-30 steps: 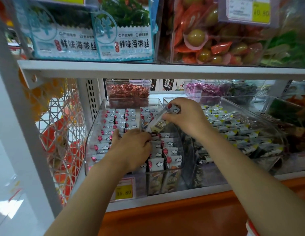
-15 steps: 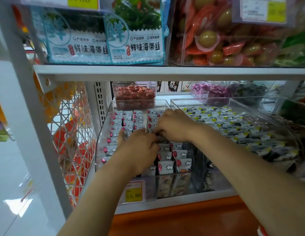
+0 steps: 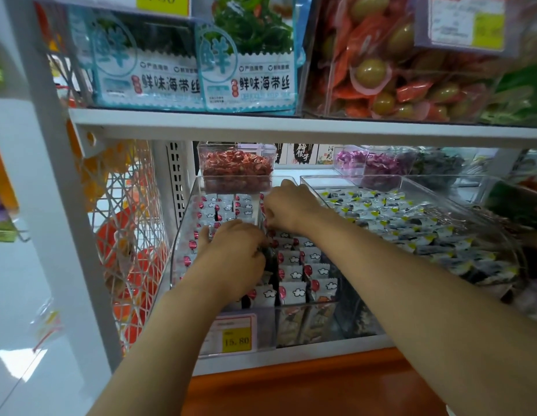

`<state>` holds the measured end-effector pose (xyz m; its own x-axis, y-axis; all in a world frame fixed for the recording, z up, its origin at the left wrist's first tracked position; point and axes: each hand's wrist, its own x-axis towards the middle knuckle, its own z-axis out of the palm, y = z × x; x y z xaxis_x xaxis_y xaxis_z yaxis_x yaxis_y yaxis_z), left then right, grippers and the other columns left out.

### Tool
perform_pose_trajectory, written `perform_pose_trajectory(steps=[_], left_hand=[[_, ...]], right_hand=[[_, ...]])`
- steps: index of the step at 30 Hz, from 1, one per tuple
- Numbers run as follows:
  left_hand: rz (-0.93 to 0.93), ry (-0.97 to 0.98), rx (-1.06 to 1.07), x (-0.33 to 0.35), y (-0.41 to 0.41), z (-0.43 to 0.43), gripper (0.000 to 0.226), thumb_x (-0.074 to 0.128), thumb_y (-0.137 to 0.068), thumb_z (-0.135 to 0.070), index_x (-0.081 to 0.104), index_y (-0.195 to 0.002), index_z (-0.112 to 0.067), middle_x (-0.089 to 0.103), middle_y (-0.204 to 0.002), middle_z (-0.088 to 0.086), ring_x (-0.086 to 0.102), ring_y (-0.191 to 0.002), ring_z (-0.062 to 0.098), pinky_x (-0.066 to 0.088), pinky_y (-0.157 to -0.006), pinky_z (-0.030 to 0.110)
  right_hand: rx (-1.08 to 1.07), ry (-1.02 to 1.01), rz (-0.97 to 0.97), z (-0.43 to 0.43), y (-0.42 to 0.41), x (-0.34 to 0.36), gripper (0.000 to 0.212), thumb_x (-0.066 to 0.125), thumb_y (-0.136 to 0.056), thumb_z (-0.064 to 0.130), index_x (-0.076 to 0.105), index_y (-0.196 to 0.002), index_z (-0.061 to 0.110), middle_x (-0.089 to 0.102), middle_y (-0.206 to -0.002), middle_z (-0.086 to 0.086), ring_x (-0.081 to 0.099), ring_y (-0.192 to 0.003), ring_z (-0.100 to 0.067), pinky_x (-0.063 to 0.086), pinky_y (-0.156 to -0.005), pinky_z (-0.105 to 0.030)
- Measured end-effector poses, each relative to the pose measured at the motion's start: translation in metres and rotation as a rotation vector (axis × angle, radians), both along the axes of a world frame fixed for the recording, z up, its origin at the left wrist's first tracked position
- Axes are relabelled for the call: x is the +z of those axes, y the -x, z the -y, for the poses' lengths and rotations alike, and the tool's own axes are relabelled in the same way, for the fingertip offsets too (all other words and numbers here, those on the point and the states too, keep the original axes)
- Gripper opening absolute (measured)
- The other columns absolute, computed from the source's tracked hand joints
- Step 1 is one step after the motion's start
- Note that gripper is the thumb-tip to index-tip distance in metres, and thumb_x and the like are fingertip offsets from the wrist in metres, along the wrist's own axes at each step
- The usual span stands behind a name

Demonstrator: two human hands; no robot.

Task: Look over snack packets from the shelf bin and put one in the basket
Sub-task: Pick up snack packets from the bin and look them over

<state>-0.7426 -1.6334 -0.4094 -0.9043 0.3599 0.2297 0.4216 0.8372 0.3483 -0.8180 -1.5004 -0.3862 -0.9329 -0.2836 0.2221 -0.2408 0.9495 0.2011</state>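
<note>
A clear shelf bin (image 3: 183,235) on the lower shelf holds rows of small white snack packets (image 3: 294,273) printed with red balloons and clouds. Both my hands are inside it. My left hand (image 3: 234,256) lies over the front rows, its fingers curled down among the packets with the tips hidden. My right hand (image 3: 291,208) is further back, its fingers bent onto the tops of packets in the rear rows. A dark gap shows between the rows beside my left fingers. No basket is in view.
A yellow price tag (image 3: 235,340) sits on the bin's front. To the right is a second clear bin (image 3: 441,187) of black-and-yellow packets; behind is a tub of red sweets (image 3: 237,166). A white wire rack (image 3: 126,235) hangs left. The upper shelf (image 3: 291,127) is close overhead.
A second ago my right hand held one packet lifted above the bin. It then went down into the rows and now sits further back. My left hand stayed in place.
</note>
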Motion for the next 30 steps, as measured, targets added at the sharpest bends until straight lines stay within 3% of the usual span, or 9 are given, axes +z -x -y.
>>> perform_pose_trajectory(steps=[7,10,13,19,22,25,27,29,30], left_hand=[[0.008,0.010,-0.008,0.002,-0.002,0.003,0.037,0.042,-0.090,-0.011,0.058,-0.121,-0.022,0.050,-0.132,-0.002,0.033,-0.131,0.023,0.017,-0.112,0.052],[0.010,-0.019,-0.015,0.003,-0.004,0.004,0.036,0.043,-0.089,-0.010,0.059,-0.120,-0.020,0.051,-0.130,0.001,0.037,-0.128,0.025,0.023,-0.111,0.050],[-0.005,-0.061,0.004,0.003,-0.007,0.006,0.033,0.044,-0.089,-0.010,0.062,-0.115,-0.020,0.054,-0.126,0.002,0.041,-0.123,0.026,0.029,-0.108,0.049],[-0.091,-0.196,0.065,-0.001,-0.006,0.010,0.033,0.045,-0.090,-0.009,0.062,-0.117,-0.016,0.053,-0.130,0.005,0.043,-0.122,0.025,0.037,-0.103,0.039],[-0.162,-0.312,0.103,-0.001,-0.008,0.011,0.033,0.047,-0.090,-0.007,0.060,-0.119,-0.013,0.055,-0.127,0.007,0.049,-0.110,0.022,0.039,-0.086,0.026],[-0.167,-0.396,0.127,0.000,-0.011,0.010,0.036,0.048,-0.093,-0.013,0.053,-0.129,-0.015,0.055,-0.129,0.007,0.052,-0.090,0.015,0.038,-0.076,0.022],[-0.140,-0.450,0.104,0.001,-0.014,0.008,0.040,0.049,-0.095,-0.020,0.047,-0.135,-0.016,0.055,-0.129,0.005,0.049,-0.090,0.010,0.039,-0.077,0.023],[-0.091,-0.501,0.068,0.001,-0.018,0.005,0.043,0.051,-0.094,-0.023,0.045,-0.136,-0.016,0.056,-0.126,0.000,0.050,-0.094,0.009,0.039,-0.080,0.023],[-0.065,-0.520,0.052,0.001,-0.020,0.004,0.042,0.052,-0.094,-0.023,0.046,-0.135,-0.016,0.058,-0.121,-0.002,0.052,-0.094,0.010,0.039,-0.079,0.022]], right_hand=[[0.026,0.039,0.047,-0.003,-0.003,0.000,0.022,0.047,-0.088,0.004,0.061,-0.104,0.011,0.058,-0.115,-0.014,0.045,-0.115,-0.030,0.040,-0.091,-0.040],[0.034,0.128,0.043,-0.006,-0.003,0.004,0.020,0.048,-0.088,0.008,0.052,-0.071,0.019,0.059,-0.108,-0.015,0.048,-0.109,-0.030,0.041,-0.086,-0.037],[0.043,0.239,0.017,-0.012,-0.005,0.008,0.033,0.052,-0.087,0.008,0.043,-0.058,0.021,0.061,-0.095,-0.011,0.053,-0.100,-0.028,0.046,-0.087,-0.039],[0.082,0.582,-0.102,-0.024,-0.025,0.015,0.013,0.049,-0.091,0.007,0.050,-0.080,0.012,0.056,-0.085,-0.004,0.052,-0.079,-0.021,0.043,-0.071,-0.034],[0.075,0.759,-0.256,-0.030,-0.049,0.013,0.009,0.048,-0.093,0.008,0.049,-0.084,0.010,0.058,-0.085,-0.010,0.056,-0.076,-0.027,0.046,-0.068,-0.041],[0.088,0.966,-0.360,-0.037,-0.080,0.009,0.007,0.048,-0.095,0.008,0.046,-0.089,0.006,0.060,-0.086,-0.019,0.060,-0.069,-0.038,0.048,-0.060,-0.053],[0.090,1.132,-0.367,-0.041,-0.099,0.005,0.009,0.048,-0.096,0.007,0.045,-0.087,0.008,0.060,-0.086,-0.021,0.063,-0.061,-0.031,0.051,-0.053,-0.047],[0.073,1.306,-0.318,-0.047,-0.113,0.000,0.014,0.048,-0.096,0.007,0.045,-0.083,0.011,0.060,-0.082,-0.013,0.062,-0.048,-0.013,0.051,-0.045,-0.027],[0.066,1.402,-0.273,-0.049,-0.119,-0.002,0.015,0.048,-0.095,0.007,0.046,-0.082,0.012,0.059,-0.080,-0.010,0.061,-0.046,-0.009,0.052,-0.044,-0.023]])
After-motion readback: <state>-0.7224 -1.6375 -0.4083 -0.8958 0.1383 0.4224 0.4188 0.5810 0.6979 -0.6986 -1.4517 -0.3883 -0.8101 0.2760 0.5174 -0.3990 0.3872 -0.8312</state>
